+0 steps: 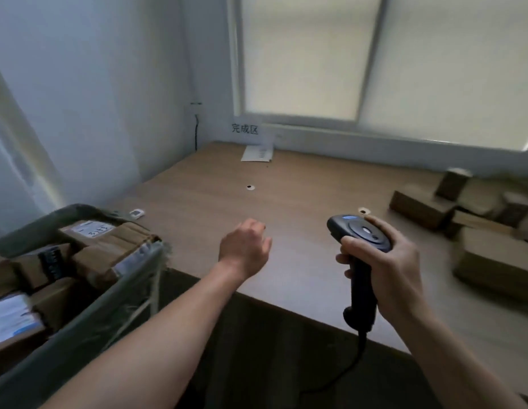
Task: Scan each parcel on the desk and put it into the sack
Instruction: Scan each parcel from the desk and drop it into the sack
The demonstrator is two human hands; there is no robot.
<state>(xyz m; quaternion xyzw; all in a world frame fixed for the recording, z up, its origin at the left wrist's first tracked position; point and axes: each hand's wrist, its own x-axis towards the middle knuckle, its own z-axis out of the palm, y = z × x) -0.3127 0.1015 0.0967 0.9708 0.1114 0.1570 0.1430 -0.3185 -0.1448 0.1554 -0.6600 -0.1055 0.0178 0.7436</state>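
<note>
desk point(286, 184): matt wood-grain laminate. parcels point(428, 208): matt brown cardboard, paper labels on those in the sack point(79, 314), which is coarse woven grey-green fabric, frayed rim. scanner point(360, 255): dark plastic, slight sheen.

Black scanner point(360, 234), brown parcels point(419, 206)

The sack point(79, 314) of parcels point(109, 243) stands left of the desk point(215, 178); boxes point(475, 225) lie on its right.

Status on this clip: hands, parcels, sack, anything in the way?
Left hand empty, loosely curled. Right hand grips black handheld scanner. Brown cardboard parcels wait at right; grey-green woven sack left, part-filled. Nothing in the way.
</note>
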